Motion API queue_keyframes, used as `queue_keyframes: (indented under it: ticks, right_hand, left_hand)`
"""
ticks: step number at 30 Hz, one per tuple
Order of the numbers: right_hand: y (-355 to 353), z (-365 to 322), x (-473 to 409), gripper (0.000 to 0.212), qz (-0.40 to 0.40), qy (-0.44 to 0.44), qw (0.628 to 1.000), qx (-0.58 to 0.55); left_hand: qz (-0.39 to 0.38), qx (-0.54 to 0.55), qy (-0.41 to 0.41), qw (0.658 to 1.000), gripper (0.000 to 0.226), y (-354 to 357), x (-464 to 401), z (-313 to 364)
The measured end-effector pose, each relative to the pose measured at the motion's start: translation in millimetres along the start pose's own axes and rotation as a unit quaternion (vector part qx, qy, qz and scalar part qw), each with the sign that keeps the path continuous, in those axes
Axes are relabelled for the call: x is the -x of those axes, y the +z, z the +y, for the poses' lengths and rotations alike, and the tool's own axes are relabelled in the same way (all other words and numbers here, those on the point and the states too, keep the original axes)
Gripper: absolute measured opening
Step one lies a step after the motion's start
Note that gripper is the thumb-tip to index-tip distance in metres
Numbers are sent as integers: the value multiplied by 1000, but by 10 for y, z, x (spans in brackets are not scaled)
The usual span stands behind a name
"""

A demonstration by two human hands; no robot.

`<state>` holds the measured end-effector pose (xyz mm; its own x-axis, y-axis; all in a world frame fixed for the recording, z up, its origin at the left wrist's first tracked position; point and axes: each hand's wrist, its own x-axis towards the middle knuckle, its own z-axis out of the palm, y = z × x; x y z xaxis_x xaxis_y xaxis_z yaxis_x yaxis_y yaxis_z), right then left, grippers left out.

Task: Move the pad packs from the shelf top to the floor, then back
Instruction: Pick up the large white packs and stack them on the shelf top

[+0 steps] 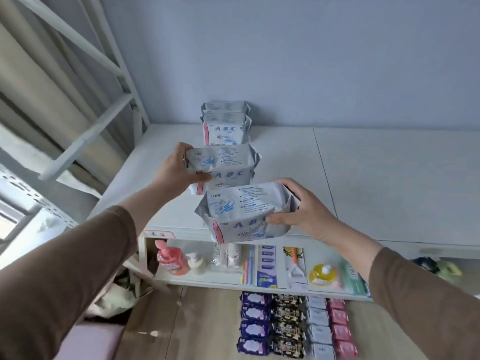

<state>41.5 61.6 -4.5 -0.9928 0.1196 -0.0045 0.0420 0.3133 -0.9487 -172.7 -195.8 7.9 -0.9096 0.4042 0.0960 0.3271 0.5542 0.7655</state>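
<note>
The right hand (304, 211) clamps one pad pack (246, 214) by its end, just above the shelf top's (363, 178) front edge. Beyond it, the left hand (176, 167) grips a second pack (223, 165); behind that, two more packs (226, 126) stand in line. Below the hands, rows of packs (293, 326) lie on the floor. Held only by its end, the slippery wrapper could slide free.
</note>
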Motion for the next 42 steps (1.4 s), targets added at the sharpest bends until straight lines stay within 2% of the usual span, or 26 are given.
queue_keyframes:
  ticks: [12, 22, 25, 27, 31, 34, 39, 42]
  right_hand:
    - [263, 362, -965, 68, 59, 47, 996, -56]
    - [557, 387, -1518, 64, 93, 75, 991, -59]
    - [560, 340, -1667, 63, 92, 83, 991, -59]
    - [545, 310, -1768, 62, 92, 86, 991, -53]
    - [502, 305, -1978, 66, 92, 87, 991, -35]
    - [488, 337, -2137, 69, 100, 90, 991, -13]
    - [534, 440, -2288, 65, 133, 92, 987, 22]
    - [564, 439, -2205, 87, 175, 118, 975, 63]
  left_hand:
    - [-51, 16, -9, 999, 75, 274, -1551, -468]
    - [-90, 7, 17, 996, 68, 313, -2107, -821]
    - [-94, 15, 24, 995, 88, 283, -2078, -863]
    - [-97, -20, 27, 995, 98, 195, -1979, -926]
    - [-55, -122, 28, 991, 73, -78, -1673, -1099]
    - [-50, -148, 37, 987, 57, -219, -1358, -1182]
    - [-50, -154, 28, 986, 52, -185, -812, -1154]
    - [-39, -155, 29, 987, 50, -110, -475, -1074]
